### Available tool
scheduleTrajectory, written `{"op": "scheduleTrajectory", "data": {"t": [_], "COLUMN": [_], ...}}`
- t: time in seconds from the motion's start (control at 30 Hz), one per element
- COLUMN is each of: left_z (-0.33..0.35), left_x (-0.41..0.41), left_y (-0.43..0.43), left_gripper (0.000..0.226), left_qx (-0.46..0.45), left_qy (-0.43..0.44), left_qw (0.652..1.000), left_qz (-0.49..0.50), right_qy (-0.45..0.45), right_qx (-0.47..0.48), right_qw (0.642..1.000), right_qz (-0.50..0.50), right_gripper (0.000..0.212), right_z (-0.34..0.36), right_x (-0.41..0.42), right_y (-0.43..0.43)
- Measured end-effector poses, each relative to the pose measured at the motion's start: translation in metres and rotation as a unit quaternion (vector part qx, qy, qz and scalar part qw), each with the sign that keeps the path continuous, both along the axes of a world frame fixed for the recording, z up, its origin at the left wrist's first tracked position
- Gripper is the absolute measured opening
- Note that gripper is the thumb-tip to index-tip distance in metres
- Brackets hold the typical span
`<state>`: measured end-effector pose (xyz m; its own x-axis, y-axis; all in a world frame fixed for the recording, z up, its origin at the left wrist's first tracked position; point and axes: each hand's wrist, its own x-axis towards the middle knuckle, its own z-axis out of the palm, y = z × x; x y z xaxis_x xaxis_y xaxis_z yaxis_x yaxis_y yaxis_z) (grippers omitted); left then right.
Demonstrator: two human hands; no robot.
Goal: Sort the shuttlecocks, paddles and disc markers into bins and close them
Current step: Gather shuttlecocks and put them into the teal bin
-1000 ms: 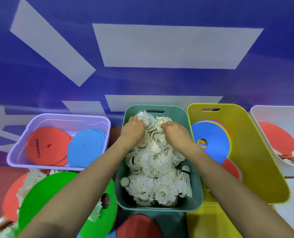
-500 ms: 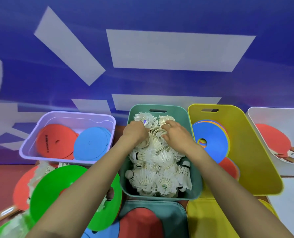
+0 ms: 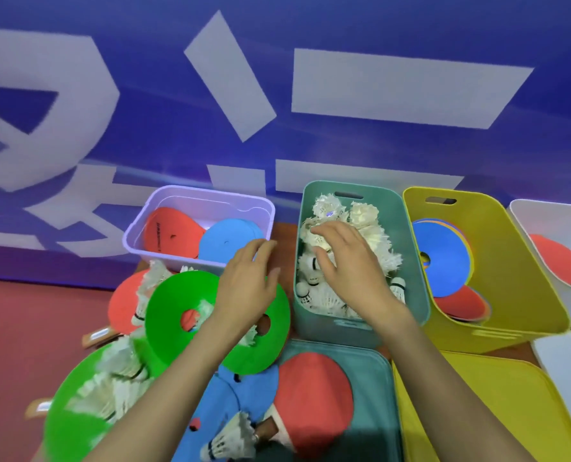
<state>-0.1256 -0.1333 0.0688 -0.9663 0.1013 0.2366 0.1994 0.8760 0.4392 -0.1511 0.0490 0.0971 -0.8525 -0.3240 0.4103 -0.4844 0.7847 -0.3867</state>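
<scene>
The teal bin (image 3: 414,261) is heaped with white shuttlecocks (image 3: 364,221). My right hand (image 3: 347,261) hovers over that heap with fingers spread and holds nothing. My left hand (image 3: 247,281) is out of the bin, open, above a green disc marker (image 3: 177,305) lying in the pile on the left. More shuttlecocks (image 3: 121,371) lie on a second green disc (image 3: 71,415). One shuttlecock (image 3: 231,441) and a red paddle (image 3: 314,398) lie near the front. The lilac bin (image 3: 137,235) holds a red disc (image 3: 164,231) and a blue disc (image 3: 224,238).
A yellow bin (image 3: 517,268) tilted on its side holds blue and red discs. A white bin (image 3: 550,221) at the right edge holds a red paddle. Teal lid (image 3: 377,411) and yellow lid (image 3: 497,411) lie flat in front. A blue wall stands behind.
My left hand has come out of the teal bin and moved left over the green disc. My right hand has opened above the shuttlecocks. The view has shifted left.
</scene>
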Motion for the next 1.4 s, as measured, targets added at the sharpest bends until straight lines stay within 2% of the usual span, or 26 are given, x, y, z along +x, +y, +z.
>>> {"op": "scheduleTrajectory", "data": {"t": [0.13, 0.23, 0.33, 0.43, 0.5, 0.57, 0.7, 0.9, 1.03, 1.13, 1.27, 1.4], "left_z": [-0.03, -0.051, -0.066, -0.079, -0.086, -0.092, -0.105, -0.118, -0.107, -0.091, -0.067, -0.041], "left_x": [0.041, 0.061, 0.072, 0.071, 0.065, 0.054, 0.036, 0.029, 0.035, 0.038, 0.036, 0.029], "left_y": [-0.063, -0.103, -0.131, -0.141, -0.14, -0.136, -0.124, -0.119, -0.121, -0.122, -0.104, -0.066], "left_gripper": [0.029, 0.028, 0.03, 0.042, 0.051, 0.057, 0.053, 0.035, 0.029, 0.024, 0.022, 0.023], "left_qx": [-0.005, -0.008, -0.008, -0.007, -0.013, -0.032, -0.032, -0.031, -0.005, 0.088, 0.197, 0.255], "left_qy": [-0.022, -0.075, -0.123, -0.167, -0.196, -0.23, -0.28, -0.255, -0.181, -0.078, 0.031, 0.086], "left_qw": [0.998, 0.993, 0.989, 0.985, 0.98, 0.973, 0.959, 0.966, 0.982, 0.991, 0.978, 0.962], "left_qz": [0.065, 0.088, 0.086, 0.047, 0.014, -0.001, 0.014, 0.032, 0.044, 0.055, 0.063, 0.053], "right_qy": [-0.036, -0.106, -0.232, -0.355, -0.395, -0.403, -0.382, -0.324, -0.254, -0.161, 0.014, 0.089], "right_qx": [-0.005, 0.036, 0.112, 0.17, 0.174, 0.157, 0.095, 0.023, -0.074, -0.11, -0.134, -0.161], "right_qw": [0.997, 0.99, 0.965, 0.919, 0.901, 0.899, 0.91, 0.931, 0.953, 0.972, 0.984, 0.975], "right_qz": [0.075, 0.091, 0.057, -0.001, -0.031, -0.065, -0.132, -0.166, -0.147, -0.134, -0.114, -0.126], "right_gripper": [0.03, 0.035, 0.049, 0.057, 0.06, 0.061, 0.048, 0.031, 0.027, 0.024, 0.025, 0.021], "right_z": [-0.019, -0.042, -0.066, -0.09, -0.105, -0.118, -0.135, -0.144, -0.14, -0.119, -0.079, -0.048], "right_x": [0.031, 0.045, 0.053, 0.058, 0.062, 0.066, 0.068, 0.067, 0.075, 0.079, 0.077, 0.068], "right_y": [-0.055, -0.09, -0.116, -0.132, -0.14, -0.147, -0.156, -0.153, -0.144, -0.135, -0.114, -0.077]}}
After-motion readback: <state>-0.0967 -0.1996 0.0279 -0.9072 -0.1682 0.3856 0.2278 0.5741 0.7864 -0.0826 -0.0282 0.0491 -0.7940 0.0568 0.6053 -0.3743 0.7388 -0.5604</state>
